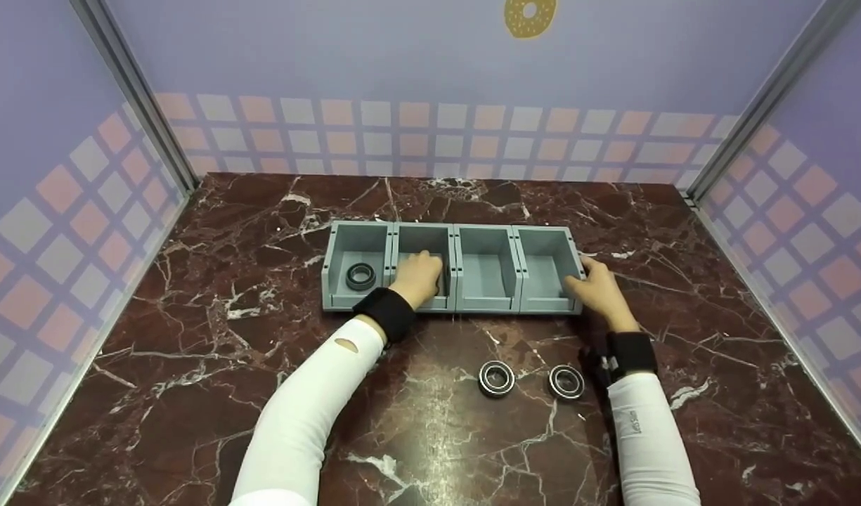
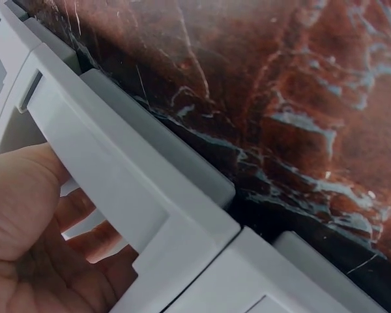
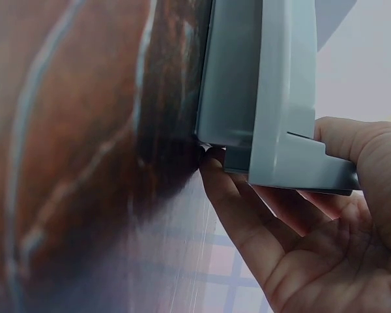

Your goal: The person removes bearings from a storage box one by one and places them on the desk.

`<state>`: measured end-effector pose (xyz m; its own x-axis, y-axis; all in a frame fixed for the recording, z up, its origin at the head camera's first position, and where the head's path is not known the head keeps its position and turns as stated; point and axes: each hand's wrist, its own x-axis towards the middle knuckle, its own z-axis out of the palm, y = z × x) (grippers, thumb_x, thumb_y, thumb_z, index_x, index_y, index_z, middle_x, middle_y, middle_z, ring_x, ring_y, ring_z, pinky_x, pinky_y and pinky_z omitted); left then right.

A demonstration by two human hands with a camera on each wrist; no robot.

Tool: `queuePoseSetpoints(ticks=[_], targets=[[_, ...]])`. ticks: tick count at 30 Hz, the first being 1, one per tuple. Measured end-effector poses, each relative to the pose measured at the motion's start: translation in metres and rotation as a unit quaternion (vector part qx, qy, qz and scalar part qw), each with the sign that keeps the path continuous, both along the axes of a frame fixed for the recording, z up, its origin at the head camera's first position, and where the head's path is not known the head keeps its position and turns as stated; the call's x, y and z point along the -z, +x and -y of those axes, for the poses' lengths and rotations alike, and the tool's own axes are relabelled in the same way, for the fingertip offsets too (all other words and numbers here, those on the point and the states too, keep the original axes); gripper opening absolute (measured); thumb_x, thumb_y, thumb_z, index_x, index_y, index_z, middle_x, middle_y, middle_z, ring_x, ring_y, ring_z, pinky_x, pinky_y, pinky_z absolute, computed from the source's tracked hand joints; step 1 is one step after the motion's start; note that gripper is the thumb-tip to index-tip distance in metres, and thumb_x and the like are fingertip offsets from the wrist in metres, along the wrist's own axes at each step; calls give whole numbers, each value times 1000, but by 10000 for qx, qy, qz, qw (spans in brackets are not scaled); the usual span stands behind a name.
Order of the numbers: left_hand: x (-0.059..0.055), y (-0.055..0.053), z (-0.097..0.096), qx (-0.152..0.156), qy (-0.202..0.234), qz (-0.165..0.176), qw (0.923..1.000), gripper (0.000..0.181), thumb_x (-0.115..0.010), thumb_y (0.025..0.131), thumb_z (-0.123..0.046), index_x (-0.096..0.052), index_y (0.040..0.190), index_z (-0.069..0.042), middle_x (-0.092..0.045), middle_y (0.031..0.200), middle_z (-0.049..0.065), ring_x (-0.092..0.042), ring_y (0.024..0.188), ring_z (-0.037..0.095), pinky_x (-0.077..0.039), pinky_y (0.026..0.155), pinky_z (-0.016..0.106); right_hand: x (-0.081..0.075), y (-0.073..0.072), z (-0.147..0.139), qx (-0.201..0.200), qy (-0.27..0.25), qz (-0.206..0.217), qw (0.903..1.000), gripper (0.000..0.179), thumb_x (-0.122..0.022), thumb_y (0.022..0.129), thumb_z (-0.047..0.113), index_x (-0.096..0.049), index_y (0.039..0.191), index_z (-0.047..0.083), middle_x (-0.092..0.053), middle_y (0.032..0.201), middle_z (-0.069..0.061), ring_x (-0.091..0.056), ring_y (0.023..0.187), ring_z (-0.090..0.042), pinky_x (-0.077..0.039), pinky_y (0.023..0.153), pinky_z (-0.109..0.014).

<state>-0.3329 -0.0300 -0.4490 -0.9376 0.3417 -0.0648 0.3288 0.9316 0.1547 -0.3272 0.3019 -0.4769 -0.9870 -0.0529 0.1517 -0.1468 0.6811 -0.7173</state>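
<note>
Four-sided grey plastic bins stand joined in a row. My left hand [image 1: 417,275] reaches down into the second bin from the left [image 1: 423,237]. In the left wrist view its fingers [image 2: 85,244] bend behind the bin's front wall [image 2: 111,163]. Their tips are hidden, and whether they hold anything does not show. A narrow dark patch beside that hand is unclear. At the row's right end my right hand [image 1: 599,289] grips the side wall of the last bin [image 3: 290,156], thumb inside and fingers outside. A bearing [image 1: 360,276] lies in the leftmost bin [image 1: 360,242].
Two more bearings, one on the left [image 1: 496,379] and one on the right [image 1: 566,382], lie on the dark marbled tabletop [image 1: 430,436] in front of the row. The third bin [image 1: 483,270] shows a bare floor. Purple panels [image 1: 430,63] enclose the back and sides.
</note>
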Motion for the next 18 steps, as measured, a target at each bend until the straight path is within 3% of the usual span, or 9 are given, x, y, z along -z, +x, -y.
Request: queuePoseSetpoints(ticks=[10,18], targets=[[1,-1,0,9,40,-65,10000,15,-69,95,-3,-74,108,1,-67,120,24,-65,111,44,-56,90,54,0,0,1,-19,-9,83,10000,46,-59,90,0,-58,134,-14,-65,124,-33,-63,105,-40,-50,92,-52],[1,-1,1,13,93,55,9999,15,-68,97,-3,-73,110,1,-66,121,24,-64,113,44,-55,92,53,1,-2,-1,-63,-17,38,10000,45,-59,89,0,-58,132,-15,-66,119,-33,-64,99,-38,-51,87,-46]])
